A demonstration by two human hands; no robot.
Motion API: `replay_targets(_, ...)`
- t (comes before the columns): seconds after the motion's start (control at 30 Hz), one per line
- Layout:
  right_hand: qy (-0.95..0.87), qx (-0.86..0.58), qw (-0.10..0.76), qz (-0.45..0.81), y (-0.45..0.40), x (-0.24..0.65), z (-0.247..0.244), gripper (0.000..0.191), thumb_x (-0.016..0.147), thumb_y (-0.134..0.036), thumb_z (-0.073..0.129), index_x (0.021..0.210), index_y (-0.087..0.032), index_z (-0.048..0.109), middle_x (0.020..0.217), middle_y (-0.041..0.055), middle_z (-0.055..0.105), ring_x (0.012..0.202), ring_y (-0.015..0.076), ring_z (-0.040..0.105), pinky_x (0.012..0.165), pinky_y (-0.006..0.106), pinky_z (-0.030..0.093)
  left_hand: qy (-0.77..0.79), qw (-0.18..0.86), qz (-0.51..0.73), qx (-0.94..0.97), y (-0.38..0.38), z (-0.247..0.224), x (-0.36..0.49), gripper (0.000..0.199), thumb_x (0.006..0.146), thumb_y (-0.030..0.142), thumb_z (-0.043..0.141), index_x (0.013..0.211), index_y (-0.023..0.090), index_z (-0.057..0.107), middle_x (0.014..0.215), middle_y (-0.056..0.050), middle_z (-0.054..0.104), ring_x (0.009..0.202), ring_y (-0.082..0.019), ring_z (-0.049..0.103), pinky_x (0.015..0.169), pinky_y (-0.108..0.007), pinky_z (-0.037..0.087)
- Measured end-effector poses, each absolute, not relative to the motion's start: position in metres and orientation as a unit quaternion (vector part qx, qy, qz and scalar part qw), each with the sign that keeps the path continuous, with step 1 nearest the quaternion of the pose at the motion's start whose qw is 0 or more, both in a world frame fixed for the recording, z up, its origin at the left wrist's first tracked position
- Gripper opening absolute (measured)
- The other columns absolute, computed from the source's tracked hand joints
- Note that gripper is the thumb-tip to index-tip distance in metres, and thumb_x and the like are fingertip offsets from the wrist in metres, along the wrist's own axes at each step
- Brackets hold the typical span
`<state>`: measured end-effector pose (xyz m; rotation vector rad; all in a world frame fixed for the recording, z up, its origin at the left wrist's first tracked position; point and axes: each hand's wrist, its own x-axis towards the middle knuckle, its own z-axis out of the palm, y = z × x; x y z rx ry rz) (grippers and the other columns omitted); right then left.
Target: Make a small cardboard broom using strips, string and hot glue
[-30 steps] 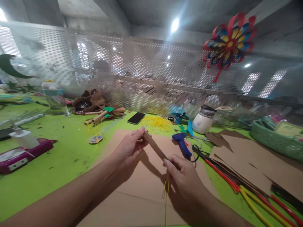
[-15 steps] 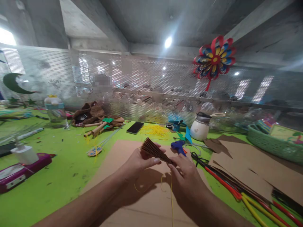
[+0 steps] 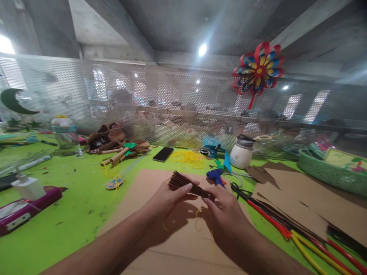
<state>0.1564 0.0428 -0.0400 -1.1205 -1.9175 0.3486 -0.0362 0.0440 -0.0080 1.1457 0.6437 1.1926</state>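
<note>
One pleated brown-paper fan, folds made, spread only slightly, was held above the brown sheet, left hand gripping its wider end, right hand its narrow end, yellow string below, attachment unclear.

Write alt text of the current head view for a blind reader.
Left hand and right hand hold a brown pleated bundle above a cardboard sheet on a green table. A blue glue gun, phone and yellow strands lie farther back.
</note>
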Motion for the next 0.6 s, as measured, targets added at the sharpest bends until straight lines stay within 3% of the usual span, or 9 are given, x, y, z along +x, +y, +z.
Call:
replay_targets(0.13,-0.742,-0.477,0.419,0.217,0.043,0.155,-0.032,0.009,0.078,-0.015,0.058,0.083,-0.017,0.065,0.078,0.0041,0.062,0.071,0.018,0.056,0.066,0.03,0.047,0.282,0.646,0.528,0.474,0.047,-0.003,-0.037,0.021,0.074,0.027,0.077,0.088,0.012,0.072,0.097,-0.014,0.074,0.088,-0.023,0.07,0.079,-0.032,0.056)
replay_targets(0.27,-0.701,-0.476,0.437,0.301,0.039,0.15,-0.025,0.005,0.07,-0.014,0.061,0.071,-0.019,0.059,0.078,0.0028,0.06,0.072,0.0173,0.057,0.062,0.028,0.048,0.302,0.665,0.56,0.391,0.052,0.004,-0.04,0.011,0.075,0.015,0.072,0.084,0.009,0.07,0.089,-0.013,0.074,0.078,-0.02,0.07,0.073,-0.03,0.059)
replay_targets(0.47,-0.638,-0.471,0.475,0.381,0.035,0.149,-0.019,0.01,0.081,-0.027,0.054,0.075,-0.019,0.057,0.073,0.0015,0.06,0.063,0.0158,0.059,0.054,0.028,0.05,0.311,0.658,0.602,0.328,0.052,0.017,-0.047,0.01,0.077,0.004,0.059,0.078,0.009,0.067,0.079,-0.011,0.074,0.068,-0.02,0.07,0.064,-0.032,0.061)
replay_targets(0.6,-0.639,-0.457,0.487,0.381,0.037,0.155,-0.01,0.008,0.074,-0.025,0.061,0.076,-0.017,0.061,0.074,0.003,0.065,0.07,0.0175,0.061,0.068,0.033,0.052,0.32,0.657,0.597,0.331,0.051,0.019,-0.05,0.011,0.074,0.004,0.059,0.08,0.011,0.065,0.076,-0.011,0.074,0.064,-0.019,0.07,0.056,-0.03,0.06)
